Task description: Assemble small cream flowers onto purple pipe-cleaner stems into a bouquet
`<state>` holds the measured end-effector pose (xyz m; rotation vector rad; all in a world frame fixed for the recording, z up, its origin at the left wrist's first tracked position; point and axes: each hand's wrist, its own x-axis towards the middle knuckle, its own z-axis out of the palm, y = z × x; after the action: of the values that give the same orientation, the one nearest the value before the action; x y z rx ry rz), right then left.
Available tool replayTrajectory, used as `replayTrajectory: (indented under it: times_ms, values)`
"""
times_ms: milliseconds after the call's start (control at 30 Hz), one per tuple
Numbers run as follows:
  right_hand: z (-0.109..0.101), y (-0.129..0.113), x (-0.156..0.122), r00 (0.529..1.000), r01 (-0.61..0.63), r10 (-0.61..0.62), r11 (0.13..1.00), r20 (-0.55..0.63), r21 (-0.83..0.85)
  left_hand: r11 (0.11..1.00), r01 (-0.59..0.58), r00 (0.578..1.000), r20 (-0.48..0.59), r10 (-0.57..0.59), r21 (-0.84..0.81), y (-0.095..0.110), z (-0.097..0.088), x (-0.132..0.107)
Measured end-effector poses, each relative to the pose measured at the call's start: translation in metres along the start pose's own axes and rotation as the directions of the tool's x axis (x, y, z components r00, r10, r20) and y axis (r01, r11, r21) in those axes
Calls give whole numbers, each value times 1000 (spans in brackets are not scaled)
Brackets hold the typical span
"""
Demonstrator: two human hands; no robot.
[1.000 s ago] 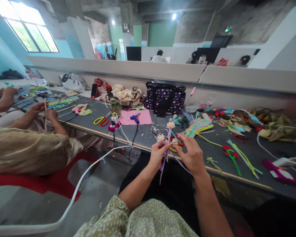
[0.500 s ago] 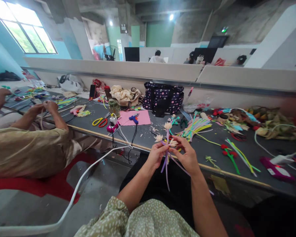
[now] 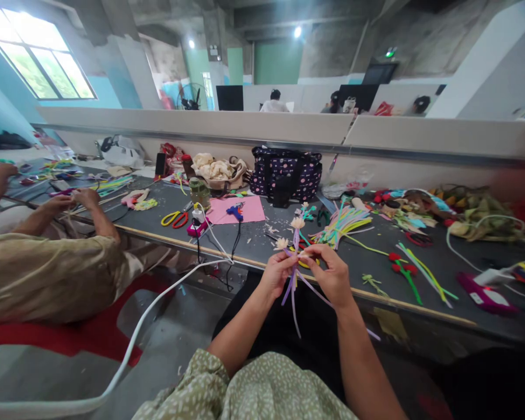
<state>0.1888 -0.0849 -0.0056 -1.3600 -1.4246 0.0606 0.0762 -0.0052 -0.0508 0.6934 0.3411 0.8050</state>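
Observation:
Over my lap at the table's front edge, I have a bunch of purple pipe cleaner stems (image 3: 294,291) with cream flower heads. My left hand (image 3: 277,273) is closed, pinching the stems just below the flowers. My right hand (image 3: 331,273) pinches a cream flower at the right of the bunch, its fingertips mostly hiding that flower. Two other cream flowers show uncovered: an upper flower (image 3: 297,223) and a left flower (image 3: 281,243). Stem ends hang loose below my hands. Yellow-handled pliers or scissors lie partly hidden behind my right fingers.
Loose pipe cleaners (image 3: 343,226), a red flower piece (image 3: 403,268) and a purple power strip (image 3: 485,293) lie to the right. A blue glue gun (image 3: 235,213) rests on pink paper (image 3: 258,211); scissors (image 3: 175,219) lie left of it. Another person's hands (image 3: 72,203) work at far left.
My right fingers have closed over the right-hand cream flower, which showed more openly before. My left hand keeps its hold on the stems. The view has shifted slightly.

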Motion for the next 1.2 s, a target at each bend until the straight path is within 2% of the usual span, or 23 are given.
replayTrajectory:
  times_ms: [133,267,433,600,733,867,1033,1200]
  values:
    - [1,2,-1,999,-39,39,999,3,5,1000,2,1000,-10,-2,21,2,2,-1]
    - [4,9,-3,988,-147,150,985,-22,88,1000,11,1000,-25,-11,27,3,1,0]
    - [7,14,-13,963,-242,257,958,-86,152,997,-31,997,-62,36,74,10,-2,4]
    - [15,11,-27,943,-334,333,939,32,81,986,-100,989,-97,114,135,15,-4,6]
    - [28,9,-31,941,-337,329,933,79,123,969,-142,984,-76,160,200,12,-5,4]
    - [37,11,-30,949,-313,314,948,-8,57,972,-162,983,-56,174,169,7,-6,3]
    - [39,11,-31,962,-266,267,964,-66,17,987,-117,988,-88,127,112,4,-8,5]
    - [37,9,-33,973,-225,225,974,-47,10,989,-105,990,-83,114,104,4,-9,5]
